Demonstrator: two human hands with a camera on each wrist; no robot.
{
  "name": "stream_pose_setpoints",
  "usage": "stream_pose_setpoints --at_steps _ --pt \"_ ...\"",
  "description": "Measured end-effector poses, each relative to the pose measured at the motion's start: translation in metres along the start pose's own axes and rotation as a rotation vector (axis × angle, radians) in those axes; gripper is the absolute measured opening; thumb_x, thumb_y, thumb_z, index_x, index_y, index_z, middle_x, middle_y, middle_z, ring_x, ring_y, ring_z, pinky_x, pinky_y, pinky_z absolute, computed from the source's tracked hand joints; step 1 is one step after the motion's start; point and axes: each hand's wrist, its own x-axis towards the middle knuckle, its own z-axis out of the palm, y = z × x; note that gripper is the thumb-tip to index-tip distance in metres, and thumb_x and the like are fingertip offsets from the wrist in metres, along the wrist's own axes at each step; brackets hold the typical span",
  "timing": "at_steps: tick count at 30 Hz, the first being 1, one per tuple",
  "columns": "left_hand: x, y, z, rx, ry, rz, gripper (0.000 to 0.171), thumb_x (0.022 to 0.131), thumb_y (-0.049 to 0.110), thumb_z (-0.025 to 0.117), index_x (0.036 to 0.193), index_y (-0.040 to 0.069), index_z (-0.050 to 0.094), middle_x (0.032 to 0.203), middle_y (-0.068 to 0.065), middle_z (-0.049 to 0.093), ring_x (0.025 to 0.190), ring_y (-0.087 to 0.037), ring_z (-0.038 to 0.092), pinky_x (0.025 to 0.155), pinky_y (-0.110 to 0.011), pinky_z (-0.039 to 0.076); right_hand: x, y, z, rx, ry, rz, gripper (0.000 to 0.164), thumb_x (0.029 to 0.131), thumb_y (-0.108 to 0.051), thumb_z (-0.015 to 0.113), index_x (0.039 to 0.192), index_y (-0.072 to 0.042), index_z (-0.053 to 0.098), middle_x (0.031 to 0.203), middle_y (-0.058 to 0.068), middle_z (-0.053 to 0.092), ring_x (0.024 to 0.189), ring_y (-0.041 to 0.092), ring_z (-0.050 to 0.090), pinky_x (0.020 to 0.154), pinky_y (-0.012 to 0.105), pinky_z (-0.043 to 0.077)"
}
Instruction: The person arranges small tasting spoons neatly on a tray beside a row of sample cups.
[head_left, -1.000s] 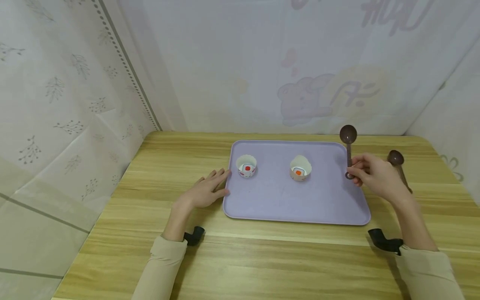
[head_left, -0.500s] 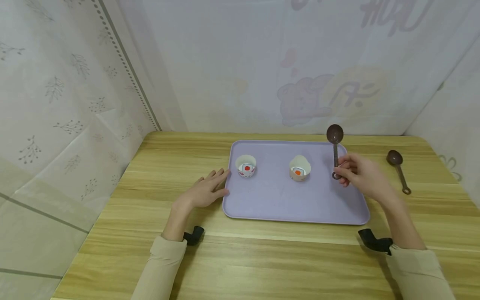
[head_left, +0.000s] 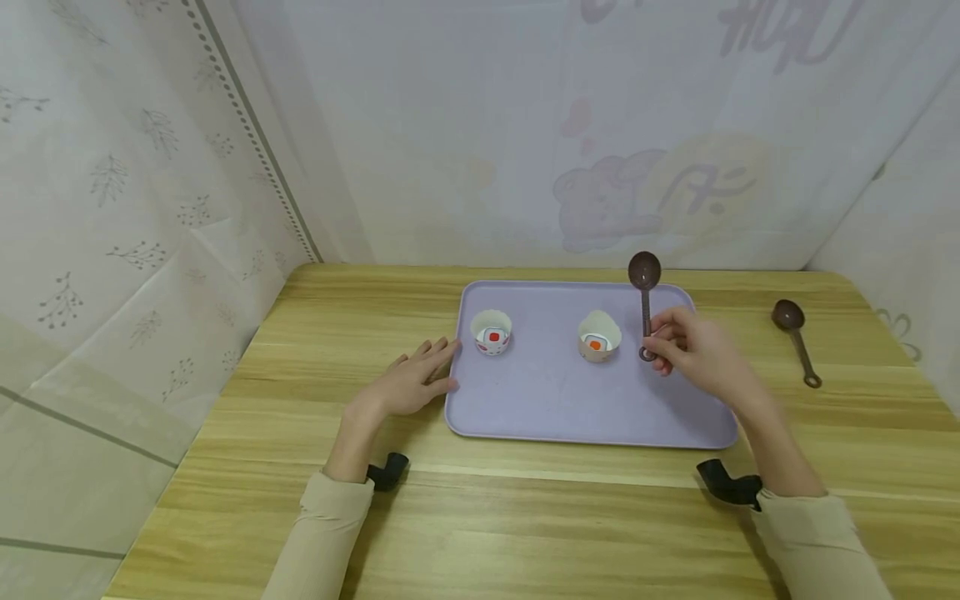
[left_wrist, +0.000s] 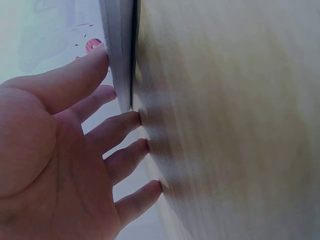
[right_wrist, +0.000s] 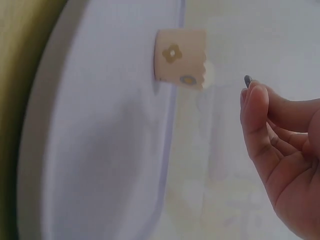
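Note:
My right hand [head_left: 693, 350] pinches a brown measuring spoon [head_left: 646, 292] by its handle end, bowl up, above the right part of a lavender tray [head_left: 525, 408]. In the right wrist view only the handle's dark tip [right_wrist: 247, 80] shows past the fingers. Just left of the spoon, a peach paper baking cup [head_left: 597, 350] stands on the tray with an orange mark inside. Farther left on it stands a white paper baking cup [head_left: 492, 343] with a red mark inside. My left hand [head_left: 405, 385] touches the tray's left edge, fingers extended, several fingertips on the table [left_wrist: 225, 125].
A second brown measuring spoon [head_left: 798, 342] with a smaller-looking bowl lies on the wooden table, right of the tray. Printed cloth [head_left: 450, 150] hangs behind the table and along both sides.
My right hand has moved left with the measuring spoon, from the tray's right edge to nearer the peach baking cup. The left hand has stayed in place.

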Motion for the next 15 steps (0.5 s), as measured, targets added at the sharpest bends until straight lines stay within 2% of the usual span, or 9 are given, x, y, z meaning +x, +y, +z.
stream_pose_setpoints --at_steps 15 --pt "-0.001 0.002 -0.001 -0.007 -0.004 0.002 0.065 0.106 0.031 0.052 0.161 0.009 0.024 0.165 -0.021 0.018 0.152 -0.043 0.009 0.119 -0.065 0.007 0.007 -0.012 0.016 0.059 -0.028 0.003 0.021 0.097 -0.003 0.066 0.111 0.008 0.054 0.085 0.013 0.07 0.063 0.016 0.065 0.06 0.035 0.059"
